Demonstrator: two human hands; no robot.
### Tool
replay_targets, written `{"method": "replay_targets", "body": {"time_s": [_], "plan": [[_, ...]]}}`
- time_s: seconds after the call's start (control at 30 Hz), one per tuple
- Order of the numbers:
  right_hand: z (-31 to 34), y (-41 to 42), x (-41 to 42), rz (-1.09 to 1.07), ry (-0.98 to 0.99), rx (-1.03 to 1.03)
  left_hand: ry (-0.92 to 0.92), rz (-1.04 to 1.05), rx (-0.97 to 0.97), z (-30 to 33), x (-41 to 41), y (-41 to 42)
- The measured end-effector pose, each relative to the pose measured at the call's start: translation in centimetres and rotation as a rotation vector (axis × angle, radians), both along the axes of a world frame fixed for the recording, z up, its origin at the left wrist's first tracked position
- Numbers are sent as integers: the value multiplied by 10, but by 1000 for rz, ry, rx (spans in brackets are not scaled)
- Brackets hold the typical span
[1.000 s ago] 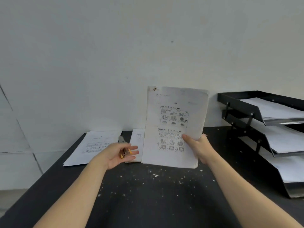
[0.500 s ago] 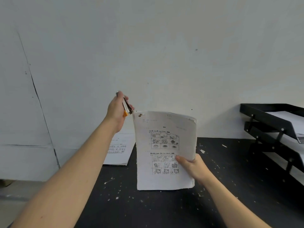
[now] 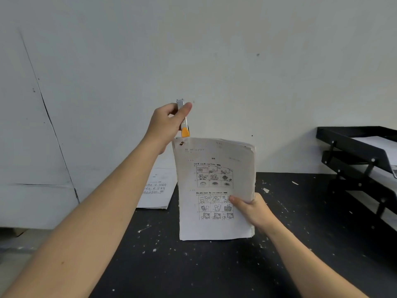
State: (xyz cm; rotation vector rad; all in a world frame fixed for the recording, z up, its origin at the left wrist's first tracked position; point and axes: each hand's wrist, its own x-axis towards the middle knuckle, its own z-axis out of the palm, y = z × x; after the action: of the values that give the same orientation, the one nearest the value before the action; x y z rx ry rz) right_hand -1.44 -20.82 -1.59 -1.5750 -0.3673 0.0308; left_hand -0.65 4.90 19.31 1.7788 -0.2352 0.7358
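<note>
Grip, left hand point(image 3: 169, 121): fingers and thumb are curled round a small metal tool point(image 3: 184, 123), which is held upright with its orange end down.
Grip, right hand point(image 3: 251, 208): clamped on the stack of sheets point(image 3: 214, 186) at its right edge, thumb on the front page.
Stack position: held upright above the tabletop point(image 3: 214, 265), printed side toward the camera.
Tool position: orange end is poised just above the stack's top-left corner, beside a dark mark point(image 3: 182, 143).
Tool type: stapler or staple remover; cannot be told.
Progress: tool and stack are in hand and lined up. Corner work is judged not yet done. Setting the stack down is also left.
Count: one tool, one held stack, one lot of loose sheets point(image 3: 156, 190) on the tabletop, one tray rack point(image 3: 354, 151) at right, at least two tiers seen.
</note>
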Motion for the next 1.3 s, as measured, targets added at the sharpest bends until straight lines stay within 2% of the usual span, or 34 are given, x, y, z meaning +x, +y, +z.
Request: {"method": "replay_targets", "body": {"time_s": [0.23,0.53,1.07,1.3], "plan": [[-4,-2,2,2,3,1,-29,7,159,-6,-3,-2],[-6,-3,4,11,-3,1,-122,82,59,-10,-9,10],[-7,-4,4,29,-7,-3,-135,47,156,-14,-8,-1],[-8,-4,4,29,-8,7,-134,101,139,-20,-7,12]]}}
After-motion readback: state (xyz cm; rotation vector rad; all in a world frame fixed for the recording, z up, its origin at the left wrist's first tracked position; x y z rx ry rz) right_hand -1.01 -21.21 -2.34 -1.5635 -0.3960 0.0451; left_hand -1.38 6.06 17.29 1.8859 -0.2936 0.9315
